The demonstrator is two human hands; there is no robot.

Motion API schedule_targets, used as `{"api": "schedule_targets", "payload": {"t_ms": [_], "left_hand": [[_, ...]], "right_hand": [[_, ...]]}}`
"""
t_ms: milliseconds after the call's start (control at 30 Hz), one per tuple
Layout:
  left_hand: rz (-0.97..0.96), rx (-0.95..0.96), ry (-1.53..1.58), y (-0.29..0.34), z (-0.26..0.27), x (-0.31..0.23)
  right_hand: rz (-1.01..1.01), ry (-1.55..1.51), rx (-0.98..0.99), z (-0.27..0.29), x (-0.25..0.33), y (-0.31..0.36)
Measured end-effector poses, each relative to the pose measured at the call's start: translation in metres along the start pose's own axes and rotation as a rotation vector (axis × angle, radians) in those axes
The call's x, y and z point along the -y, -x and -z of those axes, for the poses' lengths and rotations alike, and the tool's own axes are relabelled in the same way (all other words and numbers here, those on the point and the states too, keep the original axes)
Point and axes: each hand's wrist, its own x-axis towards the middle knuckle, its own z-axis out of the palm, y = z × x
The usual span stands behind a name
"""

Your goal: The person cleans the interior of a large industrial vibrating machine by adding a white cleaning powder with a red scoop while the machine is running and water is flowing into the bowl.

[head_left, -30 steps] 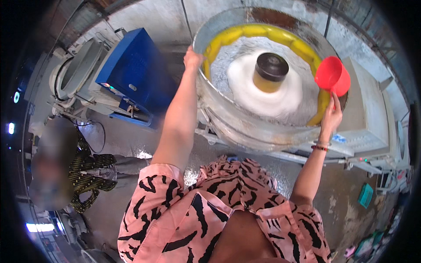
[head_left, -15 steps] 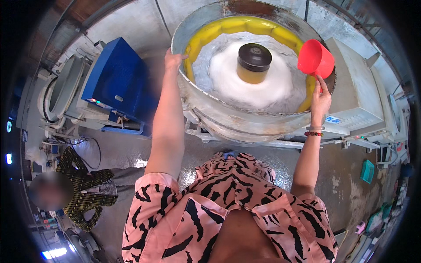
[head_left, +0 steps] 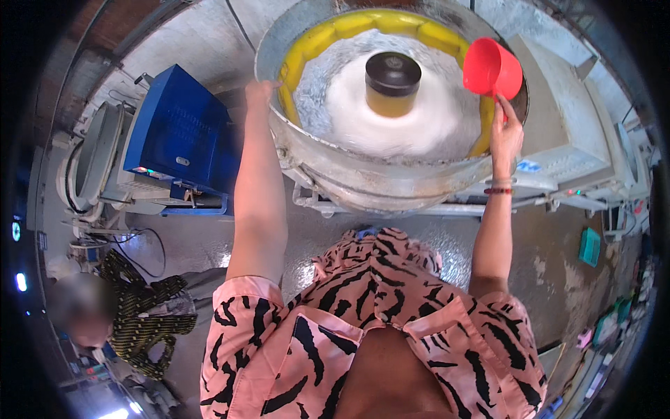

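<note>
A big round metal tub (head_left: 370, 178) with a bulging yellow lining (head_left: 398, 21) stands in front of me. From its middle rises a post with a black cap (head_left: 394, 73). White foamy material (head_left: 345, 112) surrounds the post, with greyish, motion-smeared contents further out. My left hand (head_left: 260, 94) grips the tub's left rim, one finger over the edge. At the right rim, my right hand (head_left: 507, 136) holds a red plastic dipper (head_left: 506, 70) by its handle. The dipper is tilted, its mouth facing left over the tub; whether anything is in it I cannot tell.
To the left stands a blue machine housing (head_left: 178, 129) beside another round tub (head_left: 94, 157). A grey machine box (head_left: 562, 133) adjoins my tub on the right. Another person (head_left: 150, 314) is at the lower left. A green basket (head_left: 590, 246) sits on the wet floor.
The whole view has shifted, with the tub now higher and slightly left. My left hand stays at the rim. The dipper remains in my right hand, its mouth turned slightly. The tub's contents look different.
</note>
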Motion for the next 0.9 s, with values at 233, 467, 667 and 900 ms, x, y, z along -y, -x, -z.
{"api": "schedule_targets", "payload": {"t_ms": [233, 467, 667, 900], "left_hand": [[0.115, 0.082, 0.139, 0.004, -0.006, -0.013], [0.115, 0.179, -0.014, -0.023, 0.011, -0.008], [0.196, 0.568, 0.114, -0.022, 0.032, 0.0], [0.168, 0.197, 0.172, 0.042, 0.042, -0.034]], "right_hand": [[-0.01, 0.199, 0.065, -0.002, -0.01, -0.001], [0.115, -0.026, -0.08, 0.0, -0.014, 0.001], [0.01, 0.077, 0.024, -0.025, -0.018, 0.004], [-0.062, -0.016, 0.022, -0.003, 0.021, 0.019]]}}
